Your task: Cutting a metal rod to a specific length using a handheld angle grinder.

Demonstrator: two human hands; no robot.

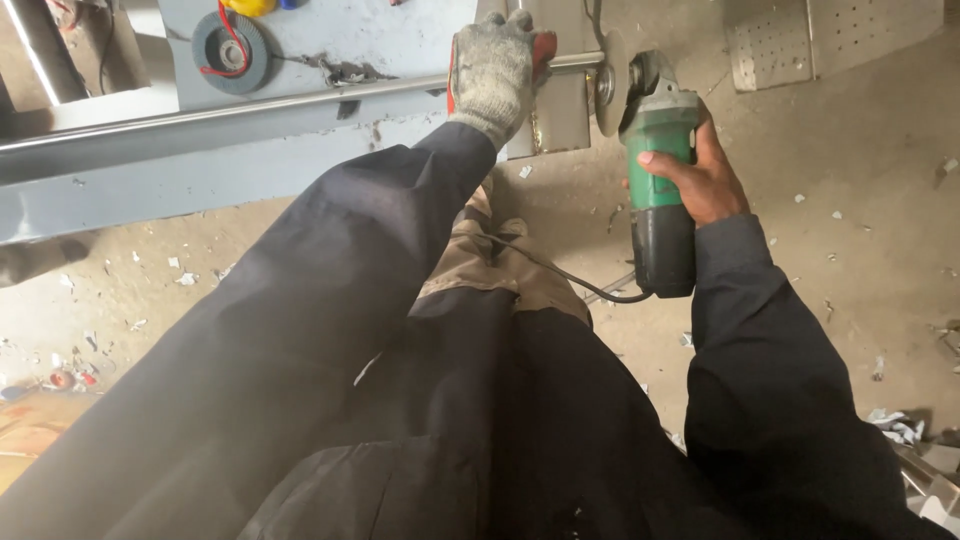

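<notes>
Right grip: right hand (700, 172), bare, fingers wrapped tight round the green-and-black angle grinder (658, 175); its disc (607, 95) sits just above the hand, at the tube's end.
Left grip: left hand (492, 70), in a grey knit glove, closed over the steel tube (250, 108).
Surface: grey metal bench (200, 170) beneath the tube; a flap disc (230, 52) lies well left of the glove.
Floor: dusty concrete floor (850, 250), littered with scraps, open to the right of the grinder.

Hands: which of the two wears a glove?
The left hand, in a grey knit glove, grips the metal rod; the bare right hand holds the green angle grinder.
</notes>
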